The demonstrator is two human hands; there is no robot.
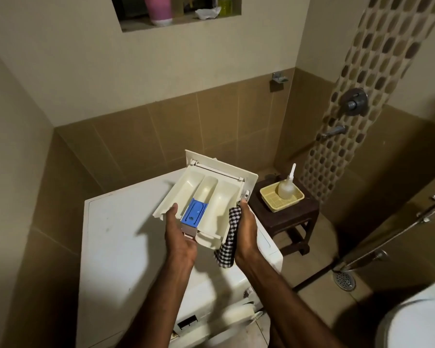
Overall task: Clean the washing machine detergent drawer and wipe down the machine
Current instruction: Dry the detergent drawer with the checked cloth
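Tiled bathroom, drawer (206, 197) held over washing machine (116, 242). Left hand (178, 237) grips drawer; right hand (246, 232) grips drawer edge plus cloth (230, 237). Risk: drawer slips, cloth-padded hold weak.

Tan-tiled walls (211, 116) (dim), dark stool (286, 217)

We see bare top on the washing machine (116, 234) to the left of the held detergent drawer (206, 197). To its right, a dark stool (286, 217) bearing a basket (281, 199) and bottle (286, 187) stands near, and walls close the left and back.
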